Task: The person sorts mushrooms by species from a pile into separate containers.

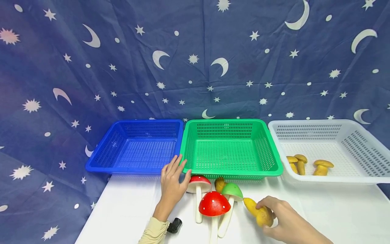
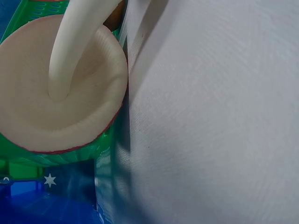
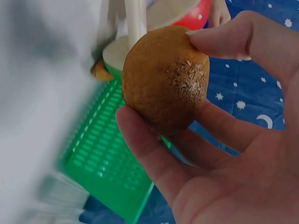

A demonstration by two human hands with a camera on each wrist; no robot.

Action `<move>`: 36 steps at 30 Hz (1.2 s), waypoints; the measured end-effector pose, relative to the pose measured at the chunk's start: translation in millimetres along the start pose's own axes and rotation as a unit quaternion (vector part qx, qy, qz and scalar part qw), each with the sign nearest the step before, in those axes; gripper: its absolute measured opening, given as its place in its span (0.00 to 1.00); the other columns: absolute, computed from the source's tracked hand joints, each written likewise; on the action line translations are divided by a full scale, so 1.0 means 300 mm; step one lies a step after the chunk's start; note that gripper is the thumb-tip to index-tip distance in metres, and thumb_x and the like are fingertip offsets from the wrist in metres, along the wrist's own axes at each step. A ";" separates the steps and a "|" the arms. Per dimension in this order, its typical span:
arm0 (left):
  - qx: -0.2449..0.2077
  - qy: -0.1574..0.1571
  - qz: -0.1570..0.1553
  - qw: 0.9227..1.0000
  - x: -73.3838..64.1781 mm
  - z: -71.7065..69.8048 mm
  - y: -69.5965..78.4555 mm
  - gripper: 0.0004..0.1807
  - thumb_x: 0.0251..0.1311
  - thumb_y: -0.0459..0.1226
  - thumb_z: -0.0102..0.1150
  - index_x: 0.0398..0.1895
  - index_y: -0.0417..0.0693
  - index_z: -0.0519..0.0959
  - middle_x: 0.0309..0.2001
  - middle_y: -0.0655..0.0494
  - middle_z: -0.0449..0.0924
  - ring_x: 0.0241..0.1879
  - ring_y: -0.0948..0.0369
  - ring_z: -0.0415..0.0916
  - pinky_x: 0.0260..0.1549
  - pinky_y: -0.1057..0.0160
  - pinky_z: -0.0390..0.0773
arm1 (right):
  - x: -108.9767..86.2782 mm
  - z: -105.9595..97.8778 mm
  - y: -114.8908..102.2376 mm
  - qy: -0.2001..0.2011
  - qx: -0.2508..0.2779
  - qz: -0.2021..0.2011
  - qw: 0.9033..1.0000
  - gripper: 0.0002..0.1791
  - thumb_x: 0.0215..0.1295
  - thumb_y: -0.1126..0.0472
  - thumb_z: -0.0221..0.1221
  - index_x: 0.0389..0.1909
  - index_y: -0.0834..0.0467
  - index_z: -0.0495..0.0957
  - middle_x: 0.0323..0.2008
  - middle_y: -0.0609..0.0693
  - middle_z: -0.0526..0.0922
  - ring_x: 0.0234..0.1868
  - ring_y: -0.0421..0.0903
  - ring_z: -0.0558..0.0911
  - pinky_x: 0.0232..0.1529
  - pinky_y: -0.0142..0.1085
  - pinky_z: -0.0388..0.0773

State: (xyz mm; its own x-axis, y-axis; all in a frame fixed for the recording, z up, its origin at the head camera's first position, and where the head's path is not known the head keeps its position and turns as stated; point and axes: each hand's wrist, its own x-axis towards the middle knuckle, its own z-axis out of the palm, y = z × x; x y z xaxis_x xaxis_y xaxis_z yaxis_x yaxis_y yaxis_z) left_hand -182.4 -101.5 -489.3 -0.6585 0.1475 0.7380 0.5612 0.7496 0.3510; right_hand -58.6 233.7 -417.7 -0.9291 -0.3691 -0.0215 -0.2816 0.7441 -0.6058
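My right hand (image 1: 286, 220) pinches a yellow-brown toy mushroom (image 1: 264, 217) between thumb and fingers, just over the white table. In the right wrist view its rounded end (image 3: 161, 79) has a rough patch. With fingers extended, my left hand (image 1: 172, 184) lies by the near corners of the blue and green baskets; its thumb is beside a red-capped mushroom (image 1: 199, 200), whether touching I cannot tell. The left wrist view shows a pale cap underside (image 2: 28, 93). Close by lie another red mushroom (image 1: 214, 204), a green-capped mushroom (image 1: 233, 192) and a partly hidden brown mushroom (image 1: 219, 184).
A blue basket (image 1: 100, 168), a green basket (image 1: 231, 173) and a white basket (image 1: 335, 180) stand in a row at the back. Three brown mushrooms (image 1: 322, 166) lie in the white one. Behind hangs a navy cloth (image 1: 189, 40) with moons and stars.
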 end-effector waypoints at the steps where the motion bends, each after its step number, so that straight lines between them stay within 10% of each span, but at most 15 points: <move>1: 0.000 0.000 0.000 1.000 0.000 0.000 0.000 0.23 0.59 0.45 0.57 0.52 0.39 0.80 0.61 0.45 0.72 0.63 0.48 0.65 0.58 0.44 0.58 | -0.003 -0.005 0.001 0.004 -0.002 -0.004 1.000 0.24 0.38 0.62 0.70 0.41 0.53 0.76 0.36 0.38 0.75 0.35 0.34 0.71 0.35 0.30 0.73; 16: -0.003 -0.006 -0.009 1.000 -0.004 -0.003 0.003 0.22 0.60 0.44 0.56 0.52 0.39 0.80 0.61 0.46 0.72 0.64 0.50 0.64 0.58 0.45 0.57 | -0.031 -0.087 0.022 0.117 -0.044 -0.093 0.988 0.28 0.31 0.67 0.72 0.40 0.52 0.77 0.33 0.31 0.74 0.29 0.29 0.71 0.29 0.30 0.73; 36: -0.004 0.000 -0.007 1.000 -0.004 -0.003 0.008 0.22 0.60 0.44 0.56 0.52 0.39 0.80 0.61 0.45 0.72 0.64 0.49 0.65 0.58 0.44 0.57 | -0.037 -0.206 0.058 0.160 -0.052 -0.027 0.985 0.27 0.34 0.69 0.72 0.41 0.54 0.78 0.34 0.37 0.78 0.28 0.31 0.76 0.31 0.32 0.78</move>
State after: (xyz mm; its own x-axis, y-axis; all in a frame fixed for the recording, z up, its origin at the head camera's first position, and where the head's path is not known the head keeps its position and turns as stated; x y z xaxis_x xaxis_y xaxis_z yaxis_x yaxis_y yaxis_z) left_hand -179.8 -100.6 -488.7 -0.6668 0.1374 0.7324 0.5562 0.7459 0.3664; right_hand -68.2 285.2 -378.9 -0.9353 -0.2272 0.2713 -0.3405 0.7869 -0.5147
